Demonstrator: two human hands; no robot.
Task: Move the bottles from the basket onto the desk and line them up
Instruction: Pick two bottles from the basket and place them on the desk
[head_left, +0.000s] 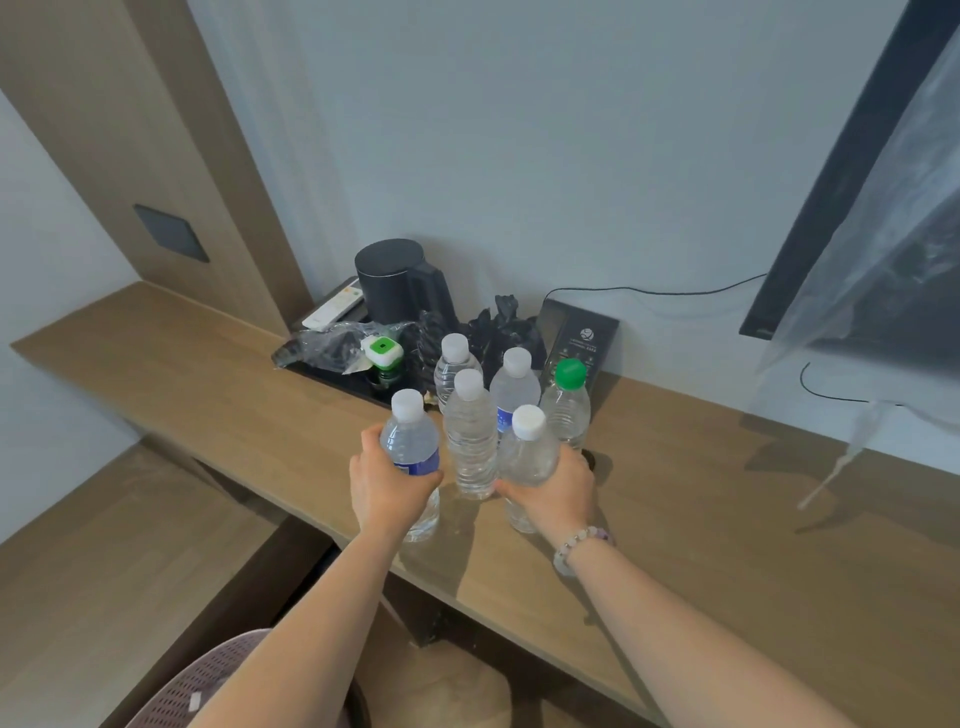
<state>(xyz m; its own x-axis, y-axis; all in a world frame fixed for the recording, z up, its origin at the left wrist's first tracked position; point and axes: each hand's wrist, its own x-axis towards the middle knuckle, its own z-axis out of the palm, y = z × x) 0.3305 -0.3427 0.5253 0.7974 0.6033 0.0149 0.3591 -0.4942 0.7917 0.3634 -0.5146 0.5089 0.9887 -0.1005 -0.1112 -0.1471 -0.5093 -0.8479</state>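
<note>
Basket (208, 686), left hand (384, 493), right hand (556, 493) gripping bottles (410, 441)

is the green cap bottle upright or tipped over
Upright. The green-capped bottle stands on the desk, cap pointing up, behind the right hand.

in front of me a pale blue-grey wall (519, 130) meets a long wooden bench (727, 519). to my left a wood panel (156, 130) carries a dark plate (171, 232). a black screen (831, 187) under clear plastic hangs at right. wood floor (130, 561) lies below.
</note>
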